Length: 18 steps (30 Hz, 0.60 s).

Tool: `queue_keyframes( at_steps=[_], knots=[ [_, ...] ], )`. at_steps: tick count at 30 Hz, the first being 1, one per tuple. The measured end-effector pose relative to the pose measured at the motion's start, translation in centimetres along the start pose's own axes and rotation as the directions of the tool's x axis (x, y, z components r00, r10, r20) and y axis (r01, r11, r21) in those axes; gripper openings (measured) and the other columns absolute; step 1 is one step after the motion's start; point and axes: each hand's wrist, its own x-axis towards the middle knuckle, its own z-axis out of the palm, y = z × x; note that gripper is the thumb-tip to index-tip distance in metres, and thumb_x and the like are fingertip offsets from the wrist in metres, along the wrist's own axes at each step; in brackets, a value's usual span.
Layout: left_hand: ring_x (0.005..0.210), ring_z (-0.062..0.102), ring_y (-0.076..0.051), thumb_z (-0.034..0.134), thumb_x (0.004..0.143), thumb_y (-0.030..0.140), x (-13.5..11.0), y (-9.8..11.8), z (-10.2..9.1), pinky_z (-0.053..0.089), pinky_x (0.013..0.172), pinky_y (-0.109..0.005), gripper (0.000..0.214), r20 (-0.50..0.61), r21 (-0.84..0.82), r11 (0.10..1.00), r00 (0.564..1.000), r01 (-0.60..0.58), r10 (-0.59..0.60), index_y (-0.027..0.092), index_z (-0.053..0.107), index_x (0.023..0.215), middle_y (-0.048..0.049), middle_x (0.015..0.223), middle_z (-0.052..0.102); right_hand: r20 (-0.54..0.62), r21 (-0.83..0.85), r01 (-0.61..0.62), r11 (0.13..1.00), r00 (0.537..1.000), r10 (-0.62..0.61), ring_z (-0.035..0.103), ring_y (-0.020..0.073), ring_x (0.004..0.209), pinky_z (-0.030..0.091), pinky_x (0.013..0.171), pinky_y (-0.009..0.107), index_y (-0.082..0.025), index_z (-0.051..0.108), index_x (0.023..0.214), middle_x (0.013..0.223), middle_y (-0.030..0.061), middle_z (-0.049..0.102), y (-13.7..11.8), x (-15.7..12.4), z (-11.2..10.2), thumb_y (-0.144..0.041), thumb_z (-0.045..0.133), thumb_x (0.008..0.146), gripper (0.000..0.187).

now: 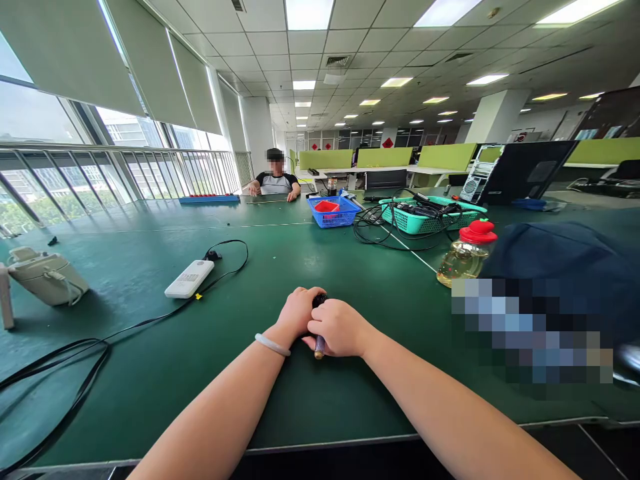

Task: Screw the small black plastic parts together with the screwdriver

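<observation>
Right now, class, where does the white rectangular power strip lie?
In the head view, the white rectangular power strip lies on the green table, between the beige bag at left and the left hand.

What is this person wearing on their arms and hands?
Both forearms are bare as far as the picture shows: no sleeves, gloves or watch. The left hand has a thin, pale, smooth bangle round its wrist. The right hand and its wrist wear nothing; no rings show.
</observation>
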Motion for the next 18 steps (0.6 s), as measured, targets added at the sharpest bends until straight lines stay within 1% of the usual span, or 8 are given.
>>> queue_keyframes(
  at_steps=[4,7,9,12,14,15,17,18],
  knots=[
    [0.108,0.058,-0.024,0.057,0.081,0.019,0.1,-0.2,0.2,0.047,0.098,-0.035,0.045,0.002,-0.014,1.0,1.0,-0.002,0.002,0.024,0.063,0.125,-0.0057,0.108,0.071,-0.083,0.04,-0.104,0.994,0.991,0.108,0.047,0.0143,0.056,0.033,0.059,0.03,-0.019,0.061,0.06,0.059,0.0017,0.056,0.7,-0.2,-0.7,-0.029,0.054,0.089,0.032],
    [0.107,0.059,-0.024,0.059,0.084,0.025,0.2,-0.4,0.3,0.047,0.098,-0.036,0.041,-0.021,-0.038,0.999,1.0,0.009,-0.01,0.025,0.063,0.124,-0.0064,0.107,0.071,-0.151,0.147,-0.245,0.958,0.952,0.267,0.045,0.0132,0.054,0.032,0.057,0.029,-0.02,0.058,0.059,0.057,0.0006,0.053,1.6,-0.8,-1.4,-0.025,0.046,0.092,0.036],
    [0.107,0.06,-0.025,0.062,0.085,0.031,0.2,-0.4,0.3,0.048,0.097,-0.037,0.039,-0.029,-0.045,0.999,0.999,0.029,-0.031,0.025,0.064,0.123,-0.0067,0.107,0.071,-0.172,0.303,-0.359,0.883,0.89,0.421,0.048,0.0127,0.053,0.034,0.056,0.027,-0.02,0.058,0.058,0.056,0.0004,0.054,2.3,-1.2,-1.6,-0.026,0.044,0.094,0.039],
    [0.108,0.06,-0.025,0.067,0.083,0.035,0.1,-0.4,0.3,0.048,0.096,-0.037,0.04,-0.023,-0.051,0.997,0.998,0.053,-0.054,0.028,0.065,0.121,-0.0057,0.106,0.07,-0.15,0.561,-0.492,0.666,0.731,0.666,0.055,0.0138,0.055,0.039,0.056,0.026,-0.021,0.061,0.058,0.057,0.0012,0.06,3.2,-1.6,-1.5,-0.035,0.044,0.095,0.044],
    [0.108,0.06,-0.024,0.068,0.082,0.035,0.1,-0.3,0.2,0.049,0.096,-0.036,0.039,-0.023,-0.055,0.997,0.998,0.062,-0.064,0.029,0.065,0.12,-0.0054,0.105,0.07,-0.116,0.667,-0.524,0.529,0.629,0.769,0.056,0.0148,0.054,0.04,0.054,0.027,-0.021,0.063,0.056,0.054,0.0011,0.06,3.6,-1.8,-1.3,-0.043,0.046,0.094,0.048],
    [0.107,0.061,-0.024,0.069,0.082,0.036,0.1,-0.3,0.2,0.049,0.095,-0.036,0.038,-0.023,-0.056,0.996,0.997,0.066,-0.068,0.029,0.066,0.12,-0.0056,0.105,0.07,-0.099,0.698,-0.532,0.48,0.592,0.8,0.054,0.0148,0.051,0.04,0.053,0.027,-0.021,0.063,0.054,0.052,0.0007,0.058,3.8,-1.8,-1.2,-0.046,0.047,0.094,0.049],
    [0.107,0.061,-0.025,0.069,0.082,0.036,0.1,-0.2,0.1,0.049,0.095,-0.036,0.038,-0.023,-0.058,0.996,0.997,0.072,-0.073,0.029,0.066,0.119,-0.0058,0.104,0.069,-0.086,0.724,-0.536,0.434,0.554,0.828,0.052,0.0144,0.049,0.039,0.051,0.027,-0.021,0.064,0.053,0.048,0.0,0.055,3.9,-1.9,-1.2,-0.051,0.049,0.092,0.051],
    [0.107,0.061,-0.025,0.069,0.082,0.036,0.1,-0.2,0.1,0.049,0.095,-0.036,0.037,-0.023,-0.059,0.996,0.997,0.073,-0.075,0.028,0.066,0.118,-0.0058,0.104,0.07,-0.093,0.724,-0.533,0.438,0.554,0.827,0.052,0.0145,0.049,0.039,0.051,0.027,-0.021,0.064,0.053,0.049,0.0,0.054,3.9,-2.0,-1.2,-0.051,0.05,0.091,0.051]
  ],
)
